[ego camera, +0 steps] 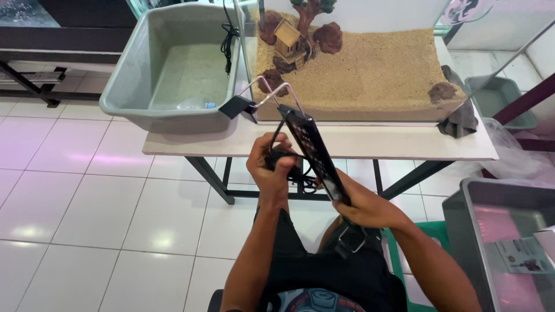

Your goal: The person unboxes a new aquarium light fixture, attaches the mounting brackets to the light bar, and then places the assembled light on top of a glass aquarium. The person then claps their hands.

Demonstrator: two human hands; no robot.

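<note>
Black light bar [309,147] held tilted between both hands, in front of glass tank [358,69]. Left hand [272,167] closed on its black cable [295,173]; right hand [364,205] grips bar's near end.

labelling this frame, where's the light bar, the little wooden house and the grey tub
light bar [312,151], head view, middle of the black bar
wooden house [287,38], head view, its front wall
grey tub [165,118], head view, near outer wall
</note>
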